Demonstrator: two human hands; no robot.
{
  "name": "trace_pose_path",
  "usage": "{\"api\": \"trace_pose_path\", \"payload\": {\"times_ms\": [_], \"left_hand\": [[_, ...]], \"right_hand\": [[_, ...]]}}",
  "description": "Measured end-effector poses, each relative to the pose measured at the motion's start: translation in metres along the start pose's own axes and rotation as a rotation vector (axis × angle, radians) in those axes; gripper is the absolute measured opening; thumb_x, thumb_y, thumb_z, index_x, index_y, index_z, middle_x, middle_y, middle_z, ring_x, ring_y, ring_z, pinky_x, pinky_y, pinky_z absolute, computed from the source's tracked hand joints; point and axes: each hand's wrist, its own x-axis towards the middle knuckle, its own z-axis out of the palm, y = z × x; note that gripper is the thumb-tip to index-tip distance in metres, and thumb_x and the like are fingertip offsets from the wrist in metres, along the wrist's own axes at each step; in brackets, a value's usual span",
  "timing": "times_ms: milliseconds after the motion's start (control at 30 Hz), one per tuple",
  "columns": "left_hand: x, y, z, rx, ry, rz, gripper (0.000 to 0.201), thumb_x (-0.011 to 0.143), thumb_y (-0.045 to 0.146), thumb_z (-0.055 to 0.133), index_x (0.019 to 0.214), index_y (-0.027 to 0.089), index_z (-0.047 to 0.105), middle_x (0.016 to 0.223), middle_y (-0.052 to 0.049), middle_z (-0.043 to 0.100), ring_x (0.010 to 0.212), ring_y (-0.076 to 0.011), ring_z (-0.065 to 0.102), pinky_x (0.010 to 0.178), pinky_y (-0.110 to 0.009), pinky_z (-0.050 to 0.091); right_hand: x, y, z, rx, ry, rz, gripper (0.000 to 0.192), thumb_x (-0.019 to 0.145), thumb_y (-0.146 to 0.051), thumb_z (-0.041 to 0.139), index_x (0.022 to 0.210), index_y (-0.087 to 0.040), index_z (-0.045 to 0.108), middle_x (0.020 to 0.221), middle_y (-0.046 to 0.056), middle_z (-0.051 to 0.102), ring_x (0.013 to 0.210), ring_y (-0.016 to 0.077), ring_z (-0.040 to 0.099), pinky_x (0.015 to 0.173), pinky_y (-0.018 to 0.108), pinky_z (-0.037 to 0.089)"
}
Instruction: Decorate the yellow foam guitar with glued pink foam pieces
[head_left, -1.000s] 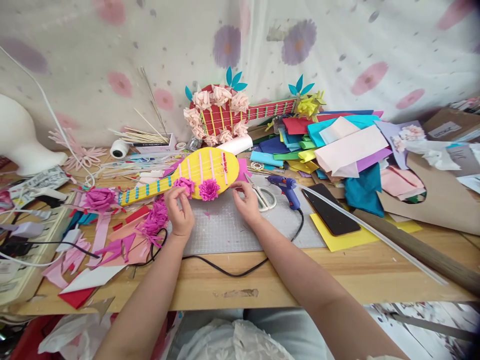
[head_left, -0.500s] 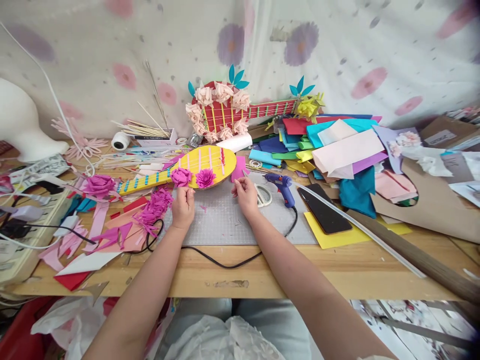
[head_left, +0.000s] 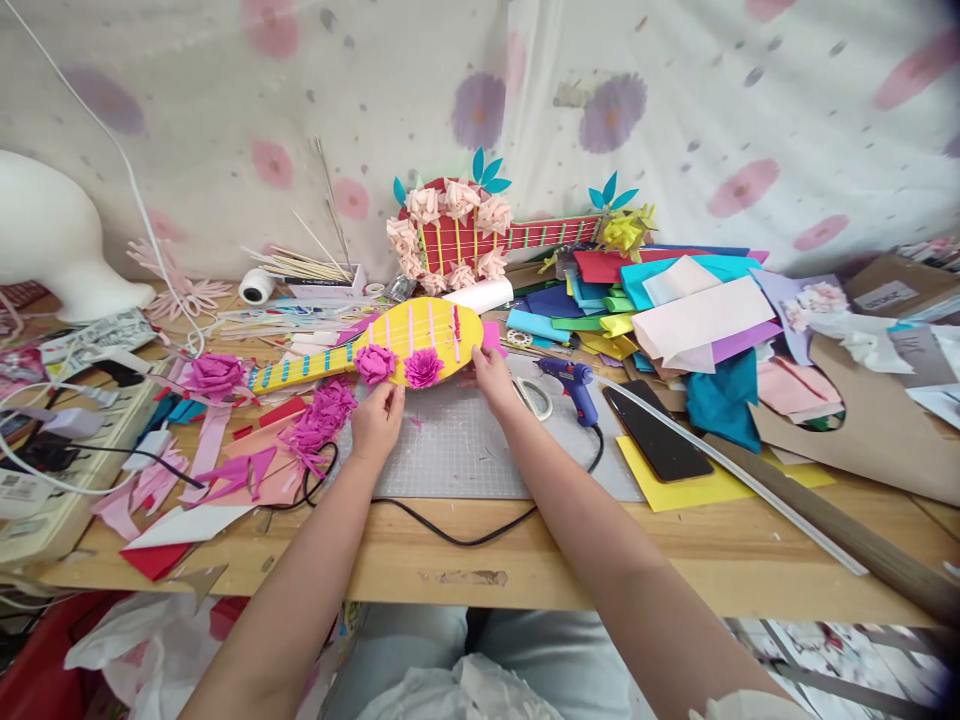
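The yellow paper guitar [head_left: 390,345] lay on the grey mat [head_left: 465,455], neck pointing left. The left hand [head_left: 377,420] and right hand [head_left: 495,378] pinched its near edge. Fingertips were partly hidden.

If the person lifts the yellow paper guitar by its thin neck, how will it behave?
The yellow guitar is probably light, as it looks cut from card or foam. Its narrow neck may bend under the wider body. The magenta flowers look delicate and could crush. The left hand and right hand are at the body.
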Motion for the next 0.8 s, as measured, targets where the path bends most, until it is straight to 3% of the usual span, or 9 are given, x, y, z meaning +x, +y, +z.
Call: {"api": "trace_pose_path", "payload": {"times_ms": [133, 267, 333, 433, 600, 667, 800], "left_hand": [[0.003, -0.003, 0.003, -0.24, -0.22, -0.298, 0.019, 0.082, 0.035, 0.049, 0.08, 0.019, 0.057, 0.076, -0.004, 0.067, 0.05, -0.0131, 0.059, 0.046, -0.023, 0.04], [0.007, 0.0, 0.006, -0.659, -0.245, -0.582, 0.016, 0.075, 0.028, 0.058, 0.084, 0.015, 0.055, 0.095, -0.011, 0.066, 0.058, -0.0156, 0.065, 0.041, -0.023, 0.046], [0.009, 0.004, 0.006, -0.814, -0.199, -0.596, 0.018, 0.072, 0.025, 0.061, 0.084, 0.014, 0.053, 0.093, -0.01, 0.066, 0.065, -0.0167, 0.067, 0.046, -0.024, 0.05], [0.011, 0.01, 0.007, -0.962, -0.037, -0.561, 0.027, 0.07, 0.026, 0.063, 0.091, 0.018, 0.048, 0.093, -0.008, 0.066, 0.073, -0.0178, 0.068, 0.055, -0.028, 0.055], [0.019, 0.01, 0.01, -0.967, 0.227, -0.468, 0.03, 0.072, 0.031, 0.063, 0.095, 0.024, 0.044, 0.106, -0.006, 0.063, 0.091, -0.0176, 0.065, 0.064, -0.028, 0.056], [0.023, 0.006, 0.007, -0.963, 0.248, -0.442, 0.028, 0.072, 0.032, 0.063, 0.093, 0.025, 0.045, 0.106, -0.005, 0.063, 0.091, -0.0161, 0.064, 0.063, -0.025, 0.055], [0.04, -0.002, -0.01, -1.047, 0.18, -0.448, 0.027, 0.068, 0.029, 0.066, 0.087, 0.023, 0.048, 0.089, 0.0, 0.065, 0.073, -0.0116, 0.065, 0.058, -0.022, 0.052]], "right_hand": [[0.006, -0.01, 0.009, 0.068, 0.019, 0.067, 0.019, 0.089, -0.028, 0.04, 0.098, -0.016, 0.051, 0.089, 0.01, 0.063, 0.064, 0.0179, 0.064, 0.059, 0.035, 0.055], [0.0, -0.004, 0.01, 0.142, 0.036, 0.051, 0.01, 0.086, -0.02, 0.041, 0.092, -0.018, 0.049, 0.083, 0.005, 0.062, 0.066, 0.0168, 0.064, 0.063, 0.037, 0.056], [-0.005, 0.0, 0.01, 0.222, 0.046, 0.013, 0.008, 0.084, -0.019, 0.044, 0.091, -0.019, 0.047, 0.08, 0.002, 0.061, 0.069, 0.0162, 0.064, 0.066, 0.036, 0.056], [-0.016, 0.005, 0.012, 0.375, 0.018, -0.028, 0.01, 0.082, -0.018, 0.046, 0.09, -0.021, 0.043, 0.08, -0.001, 0.061, 0.073, 0.0148, 0.064, 0.069, 0.035, 0.056], [-0.036, 0.015, 0.024, 0.58, -0.1, -0.008, 0.019, 0.078, -0.019, 0.053, 0.09, -0.023, 0.039, 0.079, -0.002, 0.061, 0.079, 0.0155, 0.065, 0.074, 0.038, 0.055], [-0.039, 0.02, 0.027, 0.622, -0.142, 0.022, 0.026, 0.074, -0.018, 0.058, 0.09, -0.024, 0.038, 0.08, -0.002, 0.061, 0.079, 0.0162, 0.065, 0.074, 0.04, 0.055], [-0.037, 0.018, 0.018, 0.581, -0.166, 0.09, 0.038, 0.061, -0.011, 0.064, 0.089, -0.023, 0.041, 0.081, -0.001, 0.06, 0.077, 0.0162, 0.063, 0.075, 0.038, 0.054]]}}
